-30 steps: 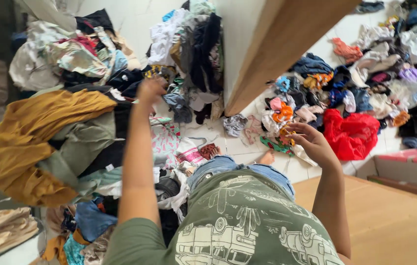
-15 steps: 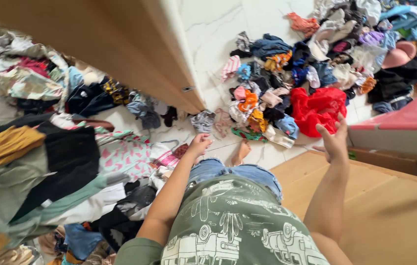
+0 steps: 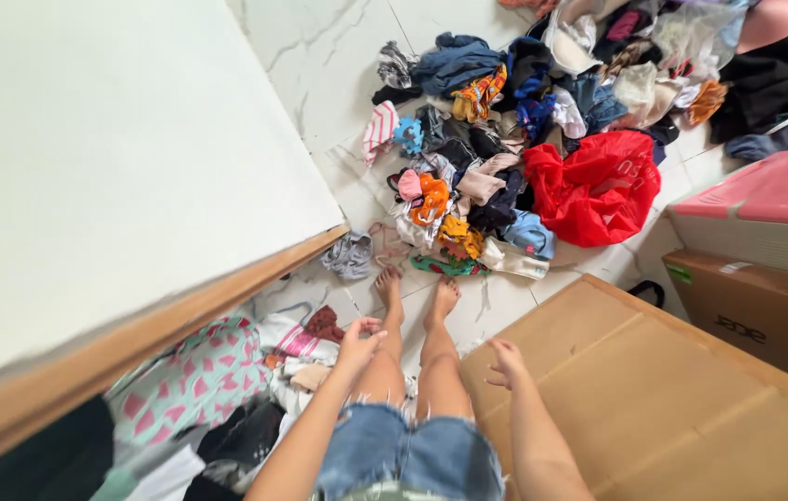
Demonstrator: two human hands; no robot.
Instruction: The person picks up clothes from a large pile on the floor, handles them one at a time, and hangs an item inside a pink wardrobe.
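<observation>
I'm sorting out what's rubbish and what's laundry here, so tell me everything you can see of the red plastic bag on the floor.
The crumpled red plastic bag is glossy and thin-looking, heaped in loose folds with pale print on its upper right side. It lies on the white marble-look tiled floor, at the right edge of the pile of mixed clothes, with garments pressed against its left and top sides. Neither hand touches it. What it holds cannot be seen.

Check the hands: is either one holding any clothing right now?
Neither. The left hand and right hand are both empty, fingers loosely curled above the knees.
</observation>
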